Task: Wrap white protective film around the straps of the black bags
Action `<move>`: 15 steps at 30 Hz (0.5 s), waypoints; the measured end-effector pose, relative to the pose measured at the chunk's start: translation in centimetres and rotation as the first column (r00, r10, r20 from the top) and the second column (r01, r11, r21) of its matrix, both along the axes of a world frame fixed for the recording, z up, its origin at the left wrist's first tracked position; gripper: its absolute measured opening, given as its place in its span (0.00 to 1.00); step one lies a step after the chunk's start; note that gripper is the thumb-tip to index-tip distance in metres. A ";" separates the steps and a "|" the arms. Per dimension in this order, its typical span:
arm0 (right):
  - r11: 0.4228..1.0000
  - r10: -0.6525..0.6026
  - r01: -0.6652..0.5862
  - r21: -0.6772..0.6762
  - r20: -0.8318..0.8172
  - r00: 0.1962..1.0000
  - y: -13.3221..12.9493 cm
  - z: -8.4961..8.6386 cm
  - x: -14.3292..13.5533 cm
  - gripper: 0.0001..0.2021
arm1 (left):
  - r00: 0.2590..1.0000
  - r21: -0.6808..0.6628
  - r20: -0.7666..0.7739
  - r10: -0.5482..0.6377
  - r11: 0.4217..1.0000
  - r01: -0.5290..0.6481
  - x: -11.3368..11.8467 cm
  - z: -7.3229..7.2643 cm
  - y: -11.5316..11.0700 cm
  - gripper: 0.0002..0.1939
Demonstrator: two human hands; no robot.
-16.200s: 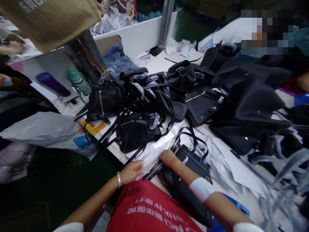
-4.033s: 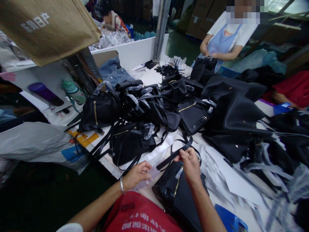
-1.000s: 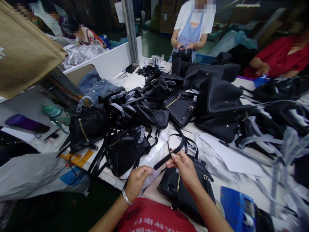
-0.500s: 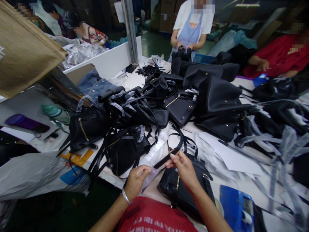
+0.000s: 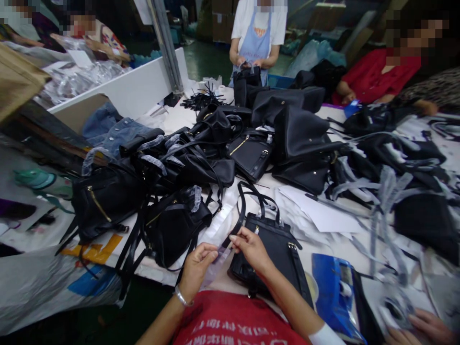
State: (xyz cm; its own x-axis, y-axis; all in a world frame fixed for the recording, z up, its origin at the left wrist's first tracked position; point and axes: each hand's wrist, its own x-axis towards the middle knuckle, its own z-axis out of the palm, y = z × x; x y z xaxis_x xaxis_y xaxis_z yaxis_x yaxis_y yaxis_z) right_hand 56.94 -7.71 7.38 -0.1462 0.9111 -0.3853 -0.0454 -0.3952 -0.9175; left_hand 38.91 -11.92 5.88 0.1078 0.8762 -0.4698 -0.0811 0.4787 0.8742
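My right hand (image 5: 251, 247) pinches a black strap (image 5: 241, 211) near its end. The strap loops up from a black backpack (image 5: 272, 239) with gold zips and buckles, which lies flat in front of me. Close by on the left, my left hand (image 5: 197, 268) has thumb and fingers pressed together on a thin piece of clear plastic film (image 5: 214, 269). The film reaches towards the strap's end; whether the two touch I cannot tell. Just beyond my left hand lies another black backpack (image 5: 176, 225), its handle wrapped in plastic.
More black bags (image 5: 251, 151) are heaped across the table. White paper sheets (image 5: 319, 208) and a blue packet (image 5: 332, 287) lie to the right. A co-worker's hands (image 5: 424, 328) show at the bottom right. A person in a blue apron (image 5: 257, 40) stands opposite.
The view has swung to the right, so the table's contents shift left. A co-worker's hands have come into view at the bottom right. My grips on strap and film stay the same.
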 end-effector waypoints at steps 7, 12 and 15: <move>0.982 0.003 -0.017 -0.189 -0.076 0.997 -2.2 -1.8 -1.6 0.19 | 0.999 -0.171 0.044 0.010 0.985 -0.002 0.0 -0.6 -0.3 0.15; 0.976 -0.115 0.091 -0.197 -0.111 0.987 -1.0 -1.7 -0.9 0.17 | 0.997 -0.124 -0.019 -0.080 0.989 0.077 -0.1 -1.1 -0.3 0.15; 0.973 -0.159 0.135 -0.187 -0.117 0.980 -0.2 -1.5 -0.5 0.17 | 0.993 -0.073 -0.093 -0.075 0.995 0.069 -0.3 -1.6 -0.4 0.15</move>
State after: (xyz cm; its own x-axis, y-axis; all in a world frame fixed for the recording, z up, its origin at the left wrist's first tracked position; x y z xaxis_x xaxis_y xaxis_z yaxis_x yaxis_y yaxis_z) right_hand 56.39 -7.91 5.83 -0.0756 0.8451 -0.5292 -0.2295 -0.5313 -0.8155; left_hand 38.63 -12.27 4.33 0.1210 0.8324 -0.5408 0.0382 0.5405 0.8405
